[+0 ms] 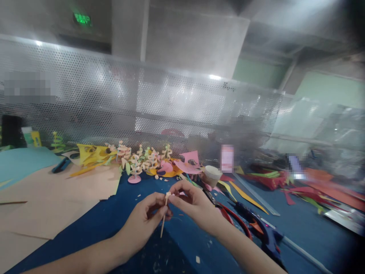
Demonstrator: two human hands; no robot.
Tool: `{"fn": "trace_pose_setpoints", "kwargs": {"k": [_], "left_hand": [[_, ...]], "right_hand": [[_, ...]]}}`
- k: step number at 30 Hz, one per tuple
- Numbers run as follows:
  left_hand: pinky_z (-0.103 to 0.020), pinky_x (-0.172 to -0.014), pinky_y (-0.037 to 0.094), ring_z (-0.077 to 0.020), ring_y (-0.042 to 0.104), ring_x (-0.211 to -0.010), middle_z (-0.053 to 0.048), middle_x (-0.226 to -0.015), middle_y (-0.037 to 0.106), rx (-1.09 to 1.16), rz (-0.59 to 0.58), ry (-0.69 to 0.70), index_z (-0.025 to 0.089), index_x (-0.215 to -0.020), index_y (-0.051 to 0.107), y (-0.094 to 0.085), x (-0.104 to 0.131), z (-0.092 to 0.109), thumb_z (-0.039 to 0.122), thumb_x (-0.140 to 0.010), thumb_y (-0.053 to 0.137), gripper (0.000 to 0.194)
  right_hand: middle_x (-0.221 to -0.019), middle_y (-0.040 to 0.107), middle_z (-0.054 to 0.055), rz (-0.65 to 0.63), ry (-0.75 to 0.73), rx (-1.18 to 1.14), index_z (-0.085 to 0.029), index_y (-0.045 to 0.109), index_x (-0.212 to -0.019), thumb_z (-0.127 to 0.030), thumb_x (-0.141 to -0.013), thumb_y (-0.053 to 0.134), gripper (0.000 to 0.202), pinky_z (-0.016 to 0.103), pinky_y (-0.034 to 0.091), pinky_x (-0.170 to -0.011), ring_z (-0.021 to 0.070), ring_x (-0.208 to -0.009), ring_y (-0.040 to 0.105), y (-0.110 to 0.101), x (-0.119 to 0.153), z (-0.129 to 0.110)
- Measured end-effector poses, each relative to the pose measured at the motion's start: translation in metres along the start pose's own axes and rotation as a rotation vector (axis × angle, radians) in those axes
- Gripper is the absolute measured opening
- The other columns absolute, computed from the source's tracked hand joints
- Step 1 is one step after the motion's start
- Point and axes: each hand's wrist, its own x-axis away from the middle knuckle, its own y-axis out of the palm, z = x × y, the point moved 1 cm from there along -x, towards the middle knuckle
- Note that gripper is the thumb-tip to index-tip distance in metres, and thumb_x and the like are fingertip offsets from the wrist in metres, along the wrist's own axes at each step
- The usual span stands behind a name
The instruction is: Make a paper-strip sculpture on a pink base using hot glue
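Across the blue counter (114,217) we go, pale paper sheets (62,190) at left, glue gun (264,232) at right. The left hand (142,217) closes lightly round a thin stick (162,226), fingertips pinching its upper part; the right hand (195,203), fingers curled, meets a small pale piece (168,194) at its top. Best keep that stick steady, press the piece squarely, and spare its edges with a gentle pinch!
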Motion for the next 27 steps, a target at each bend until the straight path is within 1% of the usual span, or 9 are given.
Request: {"fn": "trace_pose_setpoints", "kwargs": {"k": [4,8,13,18,21,24,27], "left_hand": [[-0.031,-0.075,0.049,-0.0160,0.058,-0.075,0.000,-0.077,0.058,-0.014,-0.007,0.007,0.021,-0.086,0.056,0.0000,0.0004,-0.0004,0.029,-0.080,0.049,0.012],[-0.030,-0.074,0.048,-0.0155,0.057,-0.074,0.000,-0.076,0.057,-0.025,-0.015,0.005,0.020,-0.085,0.055,0.0009,0.0028,0.0004,0.028,-0.081,0.049,0.011],[-0.031,-0.075,0.048,-0.0155,0.056,-0.074,0.000,-0.076,0.055,-0.011,-0.017,-0.004,0.020,-0.083,0.054,0.0021,0.0014,0.0022,0.029,-0.081,0.048,0.011],[-0.031,-0.074,0.049,-0.0155,0.054,-0.076,0.000,-0.079,0.052,0.028,-0.013,-0.023,0.021,-0.084,0.054,0.0029,-0.0020,0.0018,0.029,-0.080,0.050,0.010],[-0.029,-0.072,0.050,-0.0150,0.053,-0.076,0.001,-0.080,0.050,0.025,-0.001,-0.022,0.021,-0.082,0.055,0.0029,-0.0012,0.0036,0.030,-0.079,0.051,0.010],[-0.026,-0.071,0.048,-0.0136,0.053,-0.071,0.002,-0.075,0.050,-0.038,0.011,0.004,0.020,-0.077,0.055,0.0018,-0.0003,0.0056,0.029,-0.079,0.051,0.010],[-0.025,-0.070,0.046,-0.0134,0.054,-0.069,0.002,-0.073,0.053,-0.074,0.026,0.016,0.020,-0.079,0.056,-0.0002,-0.0007,0.0042,0.028,-0.079,0.051,0.010]], "right_hand": [[-0.072,0.048,-0.001,-0.002,0.006,-0.027,-0.018,0.055,-0.079,-0.041,-0.072,0.057,0.024,0.023,0.043,-0.059,0.0109,-0.066,0.048,0.0008,0.0001,0.0021],[-0.070,0.047,-0.003,-0.014,0.027,-0.077,-0.018,0.053,-0.075,-0.043,-0.071,0.058,0.025,0.023,0.043,-0.058,0.0103,-0.063,0.048,0.0030,0.0007,0.0021],[-0.069,0.047,-0.003,0.017,-0.003,-0.091,-0.018,0.053,-0.073,-0.042,-0.071,0.056,0.024,0.023,0.043,-0.057,0.0104,-0.062,0.049,0.0053,0.0006,0.0014],[-0.070,0.048,-0.002,0.034,0.006,-0.131,-0.018,0.053,-0.072,-0.040,-0.072,0.057,0.023,0.023,0.042,-0.058,0.0104,-0.062,0.048,0.0083,0.0013,0.0036],[-0.071,0.048,-0.002,0.053,-0.008,-0.136,-0.018,0.053,-0.072,-0.039,-0.072,0.057,0.022,0.023,0.042,-0.059,0.0110,-0.064,0.048,0.0099,0.0022,0.0042],[-0.072,0.049,-0.001,0.058,-0.021,-0.116,-0.018,0.054,-0.072,-0.038,-0.073,0.057,0.021,0.023,0.041,-0.060,0.0118,-0.066,0.048,0.0093,0.0022,0.0057],[-0.076,0.053,0.002,0.058,-0.042,-0.064,-0.017,0.057,-0.073,-0.038,-0.077,0.053,0.023,0.025,0.042,-0.067,0.0137,-0.073,0.051,0.0061,0.0009,0.0092]]}}
